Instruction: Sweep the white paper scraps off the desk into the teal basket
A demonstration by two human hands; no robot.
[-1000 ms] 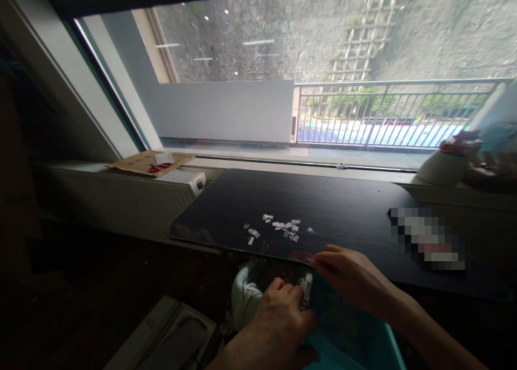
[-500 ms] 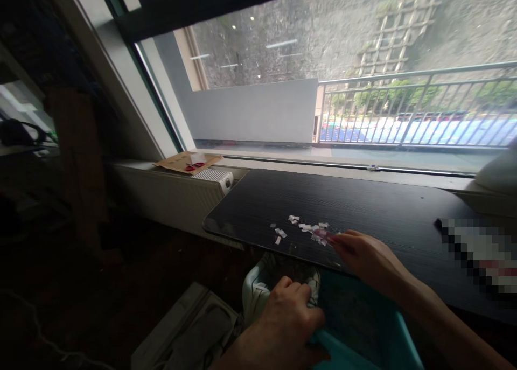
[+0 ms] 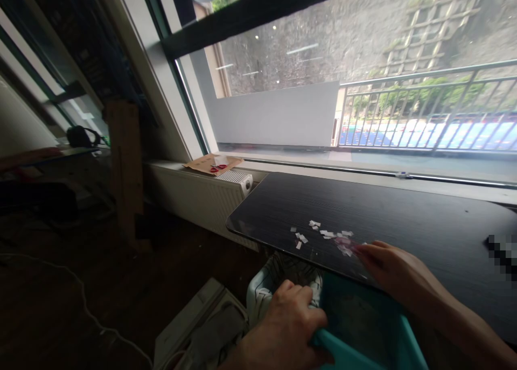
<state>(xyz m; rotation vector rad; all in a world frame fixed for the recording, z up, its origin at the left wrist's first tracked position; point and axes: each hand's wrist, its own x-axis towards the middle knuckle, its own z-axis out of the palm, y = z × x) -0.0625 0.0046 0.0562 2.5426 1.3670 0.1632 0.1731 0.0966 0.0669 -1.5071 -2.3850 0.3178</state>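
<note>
Small white paper scraps (image 3: 328,234) lie scattered along the front of a black tabletop (image 3: 388,203). My right hand (image 3: 390,267) is closed with its fingertips low over the tabletop. It pinches a thin, pinkish see-through piece (image 3: 344,243), which lies over some scraps; its kind is unclear. Below the table edge, my left hand (image 3: 288,316) is curled around the rim of a teal plastic bin (image 3: 410,332). That bin stands partly under the tabletop's edge. Beside it is a pale container with dark-lined fabric or bag (image 3: 256,292), partly hidden by my left hand.
Red-handled scissors (image 3: 218,168) rest on a brown paper envelope (image 3: 197,164) by the window, near a white radiator (image 3: 202,203). A pale box (image 3: 181,321) and a white cable (image 3: 84,294) are on the floor. A blurred-out object (image 3: 503,254) lies at the table's right.
The view has turned left, so the table and window appear further right. My right hand has stayed by the scraps with the pinkish piece; my left hand keeps its grip on the bin.
</note>
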